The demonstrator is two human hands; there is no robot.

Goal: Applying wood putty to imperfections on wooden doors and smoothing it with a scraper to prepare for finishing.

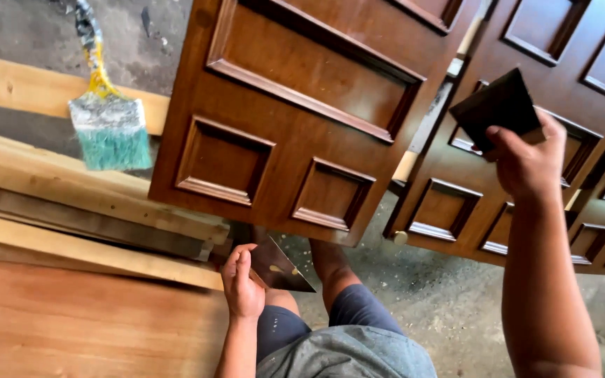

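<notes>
My left hand (pixel 241 282) is low, just below the bottom edge of a brown panelled wooden door (pixel 295 105), and grips a flat, stained scraper blade (pixel 279 269) that points right. My right hand (pixel 524 162) is raised in front of a second panelled door (pixel 561 84) and holds a dark square sheet like sandpaper (pixel 497 106) between thumb and fingers. My knees in grey shorts show beneath the first door.
A paintbrush (pixel 108 126) with teal bristles and a yellow taped handle lies on stacked pale planks (pixel 71 203) at left. A reddish board (pixel 85 322) fills the lower left. Grey concrete floor (pixel 414 287) lies under the doors.
</notes>
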